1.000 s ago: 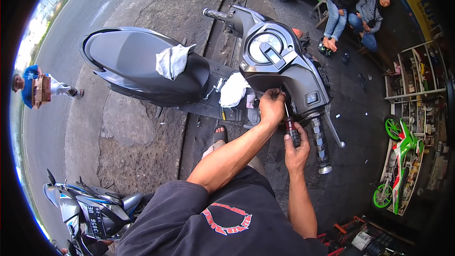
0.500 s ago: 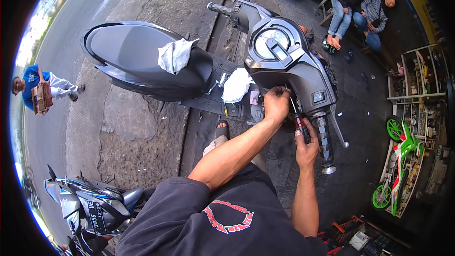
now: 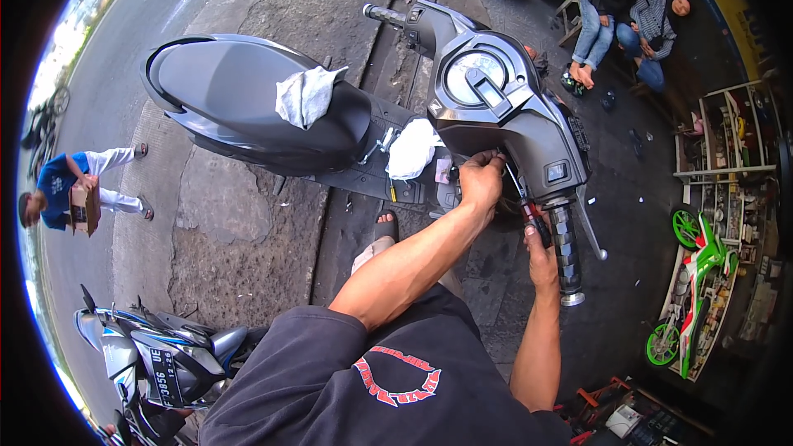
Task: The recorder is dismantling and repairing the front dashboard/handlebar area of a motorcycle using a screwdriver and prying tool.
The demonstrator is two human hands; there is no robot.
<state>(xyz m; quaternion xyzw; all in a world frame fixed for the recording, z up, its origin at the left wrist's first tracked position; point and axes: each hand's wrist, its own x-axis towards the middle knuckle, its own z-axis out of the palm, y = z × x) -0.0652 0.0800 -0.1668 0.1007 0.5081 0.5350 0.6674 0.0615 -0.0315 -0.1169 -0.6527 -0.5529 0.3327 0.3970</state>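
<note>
A dark grey scooter stands before me, its handlebar cover (image 3: 529,144) facing me and its seat (image 3: 223,83) off to the left. My right hand (image 3: 541,252) is closed around the red and black handle of a screwdriver (image 3: 531,212), close beside the right handlebar grip (image 3: 566,252). The screwdriver's shaft slants up toward the cover's lower edge. At that edge my left hand (image 3: 481,182) is closed, fingers pinched near the shaft's tip. What those fingers hold, if anything, is hidden.
A grey cloth (image 3: 306,97) lies on the seat. On the footboard are a white cloth (image 3: 413,149) and a small yellow-handled tool (image 3: 393,190). Another motorcycle (image 3: 165,363) stands at lower left. A person carries a cardboard box (image 3: 85,205); two people sit at upper right, near shelves (image 3: 727,167).
My right hand and the screwdriver handle have shifted slightly right, tilting the shaft more. My left hand stays nearly in place. The person with the box has moved nearer along the road.
</note>
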